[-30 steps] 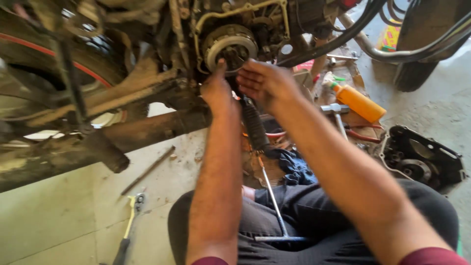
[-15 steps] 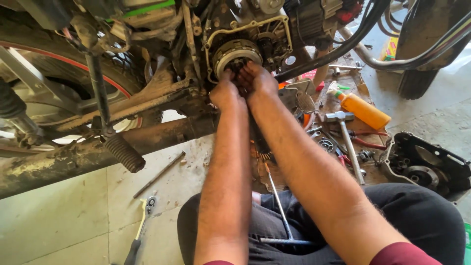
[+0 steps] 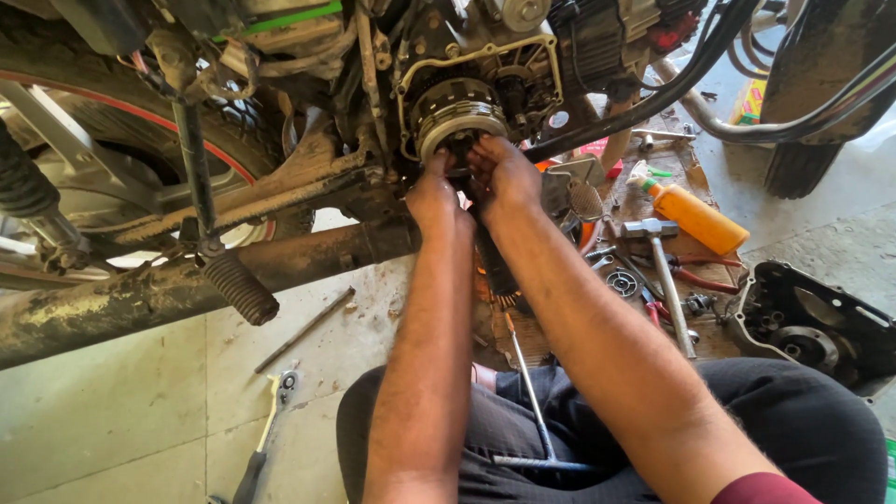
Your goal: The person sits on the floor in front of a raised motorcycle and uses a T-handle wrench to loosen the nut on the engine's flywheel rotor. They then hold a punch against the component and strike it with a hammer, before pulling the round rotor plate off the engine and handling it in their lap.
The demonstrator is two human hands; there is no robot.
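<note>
A round metal clutch assembly [image 3: 455, 110] sits in the open side of a motorcycle engine [image 3: 523, 56]. Both my hands reach up to its lower edge. My left hand [image 3: 435, 194] grips the bottom left of the clutch with its fingers curled. My right hand [image 3: 504, 175] presses on the bottom right, fingertips against the plates. The fingers hide the lower rim, so what lies between them is not visible.
A muddy exhaust pipe [image 3: 140, 299] runs across the left, with a footpeg [image 3: 241, 287] above it. On the floor lie a ratchet [image 3: 266, 439], a T-handle wrench [image 3: 534, 411], a hammer [image 3: 665, 271], an orange bottle [image 3: 695, 217], pliers and the removed engine cover [image 3: 812, 322].
The view has drifted so the engine and my hands sit further right and higher. Both hands have stayed pressed on the clutch's lower edge.
</note>
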